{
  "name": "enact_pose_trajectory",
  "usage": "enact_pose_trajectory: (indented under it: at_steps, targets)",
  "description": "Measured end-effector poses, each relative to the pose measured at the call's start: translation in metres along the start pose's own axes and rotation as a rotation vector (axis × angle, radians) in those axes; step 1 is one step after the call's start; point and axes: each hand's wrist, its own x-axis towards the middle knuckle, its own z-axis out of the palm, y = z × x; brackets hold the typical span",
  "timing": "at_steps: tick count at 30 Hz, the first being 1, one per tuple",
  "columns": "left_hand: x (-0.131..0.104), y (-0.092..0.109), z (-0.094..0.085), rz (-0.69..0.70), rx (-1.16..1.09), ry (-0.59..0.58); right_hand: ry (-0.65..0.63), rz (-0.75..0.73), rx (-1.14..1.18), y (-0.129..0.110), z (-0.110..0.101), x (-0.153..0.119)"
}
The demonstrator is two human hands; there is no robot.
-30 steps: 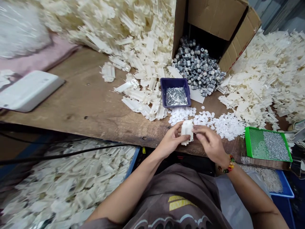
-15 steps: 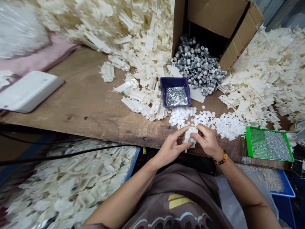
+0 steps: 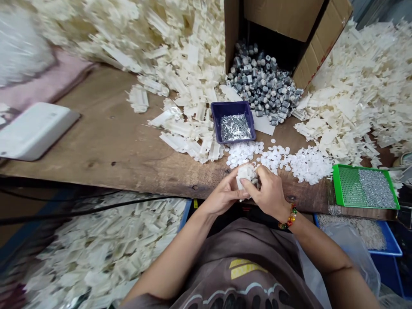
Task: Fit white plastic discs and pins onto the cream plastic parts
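Observation:
Between my two hands, just over the table's front edge, is a cream plastic part (image 3: 245, 175), partly covered by fingers. My left hand (image 3: 226, 192) grips it from the left, thumb along its lower side. My right hand (image 3: 268, 191), with a beaded bracelet at the wrist, closes on its right side with the thumb pressed across it. Small white discs (image 3: 243, 153) lie spread on the wood right behind my hands. Beyond them stands a dark purple tray (image 3: 215, 122) holding thin metal pins (image 3: 236, 128).
A cardboard box (image 3: 317, 47) spills small grey motors (image 3: 265, 83). Cream plastic parts are heaped at left (image 3: 189, 64) and right (image 3: 360, 98). A green tray (image 3: 337, 193) of tiny metal pieces sits at the right edge. A white device (image 3: 38, 128) lies at left.
The plastic part has turned in my hands and moved slightly left. My right hand has shifted left and rolled over it, now showing more of its back.

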Motion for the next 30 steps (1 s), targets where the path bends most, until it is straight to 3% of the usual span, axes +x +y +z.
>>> enact_pose_trajectory:
  at_steps: [3, 9, 15, 21, 25, 28, 30]
  targets:
    - [-0.001, -0.003, -0.002, -0.016, -0.055, 0.019, 0.093, -0.05, -0.021, -0.005, 0.004, -0.002]
    - [0.0, 0.001, -0.01, -0.029, -0.143, 0.091, 0.058, -0.199, -0.063, -0.01, -0.007, 0.001]
    - [-0.003, 0.005, -0.003, -0.031, -0.107, 0.076, -0.001, -0.386, -0.114, -0.006, -0.01, -0.002]
    - [-0.001, 0.0, 0.002, -0.024, -0.066, 0.066, -0.005, -0.339, -0.093, 0.003, -0.001, -0.012]
    - [-0.003, -0.002, -0.003, -0.028, -0.031, 0.041, -0.047, -0.229, 0.1, 0.006, -0.006, -0.011]
    - [-0.024, -0.001, -0.02, -0.129, 0.073, 0.015, -0.075, -0.08, 0.286, 0.007, -0.004, 0.002]
    - [-0.049, 0.003, -0.038, -0.244, 0.217, 0.009, -0.111, -0.048, 0.281, 0.003, 0.006, 0.017]
